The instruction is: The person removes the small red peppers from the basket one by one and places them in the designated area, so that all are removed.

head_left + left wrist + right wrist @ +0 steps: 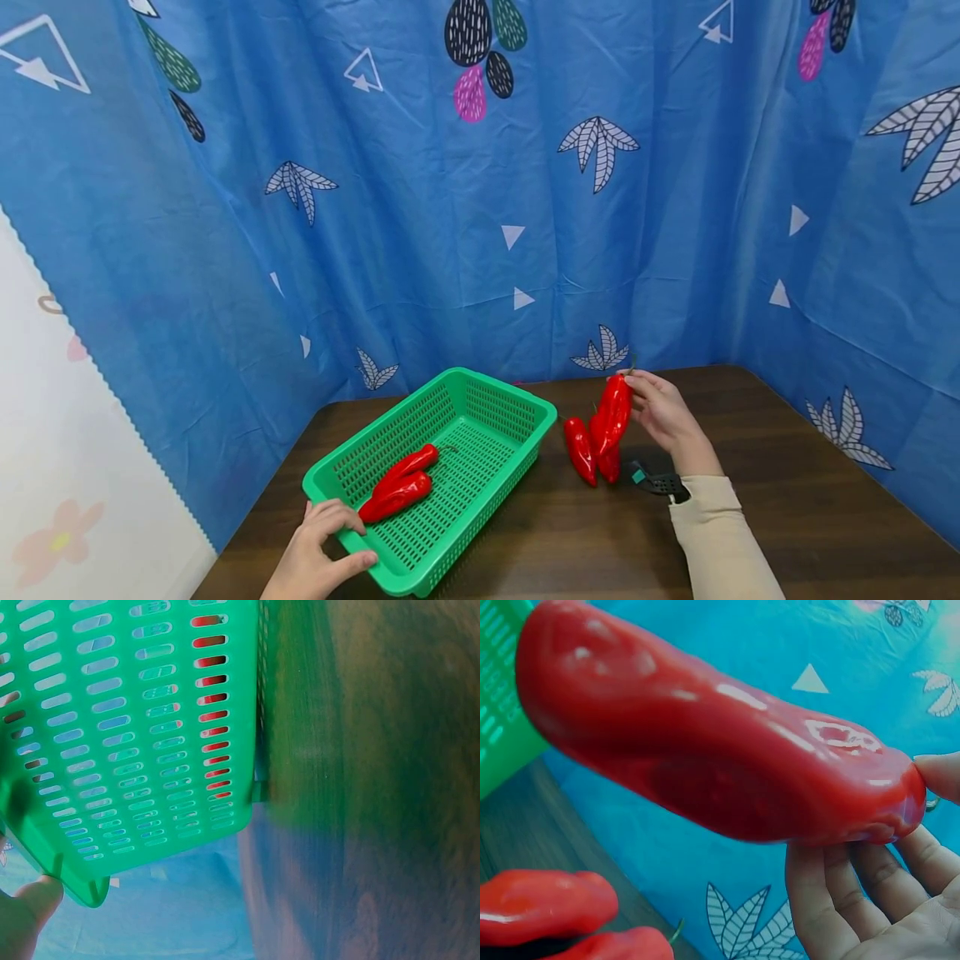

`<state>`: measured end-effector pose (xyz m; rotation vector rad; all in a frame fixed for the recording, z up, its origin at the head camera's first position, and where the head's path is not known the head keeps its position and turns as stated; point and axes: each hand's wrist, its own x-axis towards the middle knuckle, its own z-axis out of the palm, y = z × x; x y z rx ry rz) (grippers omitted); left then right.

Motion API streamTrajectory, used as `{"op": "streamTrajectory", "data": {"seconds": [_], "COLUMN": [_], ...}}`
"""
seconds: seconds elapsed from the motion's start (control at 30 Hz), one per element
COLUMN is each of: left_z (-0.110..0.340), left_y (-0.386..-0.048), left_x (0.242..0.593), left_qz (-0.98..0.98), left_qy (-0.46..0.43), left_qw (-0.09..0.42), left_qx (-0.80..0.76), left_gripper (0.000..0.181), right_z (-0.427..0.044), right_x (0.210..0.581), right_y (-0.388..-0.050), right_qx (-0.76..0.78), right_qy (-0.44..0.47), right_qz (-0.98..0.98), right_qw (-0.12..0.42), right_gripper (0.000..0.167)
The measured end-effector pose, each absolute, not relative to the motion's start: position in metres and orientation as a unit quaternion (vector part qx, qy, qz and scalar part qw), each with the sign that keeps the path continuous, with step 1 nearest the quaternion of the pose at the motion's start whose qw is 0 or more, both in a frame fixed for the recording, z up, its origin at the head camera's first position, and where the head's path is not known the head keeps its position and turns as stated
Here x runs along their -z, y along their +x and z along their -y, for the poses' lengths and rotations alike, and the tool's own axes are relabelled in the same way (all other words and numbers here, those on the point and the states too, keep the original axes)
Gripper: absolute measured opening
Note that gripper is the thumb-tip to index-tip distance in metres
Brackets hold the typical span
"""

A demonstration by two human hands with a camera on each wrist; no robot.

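My right hand (663, 410) holds a shiny red chili pepper (617, 407) near its stem end, raised with the tip hanging down. The right wrist view shows the thumb and fingers on either side of that pepper (727, 742). Below it, two more red peppers (580, 450) lie on the table. My left hand (318, 550) grips the near left corner of a green plastic basket (468, 450), fingers over the rim and thumb on the near edge. Inside the basket, two red peppers (396, 497) lie side by side toward the left wall.
A dark brown wooden table (600, 542) carries everything. Behind it hangs a blue patterned curtain (420, 250), which also runs along the sides. A pale flowered cloth (75, 467) hangs at the left. A black band (660, 483) circles my right wrist.
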<state>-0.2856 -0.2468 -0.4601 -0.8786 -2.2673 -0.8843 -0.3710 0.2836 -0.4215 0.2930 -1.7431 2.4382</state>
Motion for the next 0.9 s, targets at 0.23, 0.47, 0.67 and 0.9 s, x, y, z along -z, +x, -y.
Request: {"op": "streamTrajectory", "data": {"seconds": [0.23, 0.47, 0.67, 0.9], "left_z": [0.247, 0.249, 0.248, 0.248], "left_y": [-0.286, -0.286, -0.287, -0.287], "left_x": [0.461, 0.461, 0.461, 0.461], "left_qz": [0.839, 0.853, 0.847, 0.844], "left_qy": [-0.332, -0.308, -0.320, -0.323], "left_qw": [0.278, 0.262, 0.268, 0.271], "left_qx": [0.329, 0.329, 0.329, 0.332], "left_gripper": [0.035, 0.035, 0.034, 0.033], "right_z": [-0.293, -0.298, -0.299, -0.301], "right_x": [0.428, 0.435, 0.440, 0.443], "right_y": [-0.372, -0.375, -0.378, -0.379], "right_qx": [-0.808, -0.800, -0.795, -0.793], "right_qy": [0.076, 0.061, 0.046, 0.033], "right_qz": [0.581, 0.593, 0.601, 0.604], "right_qw": [0.064, 0.066, 0.067, 0.064], "right_gripper": [0.017, 0.015, 0.013, 0.016]}}
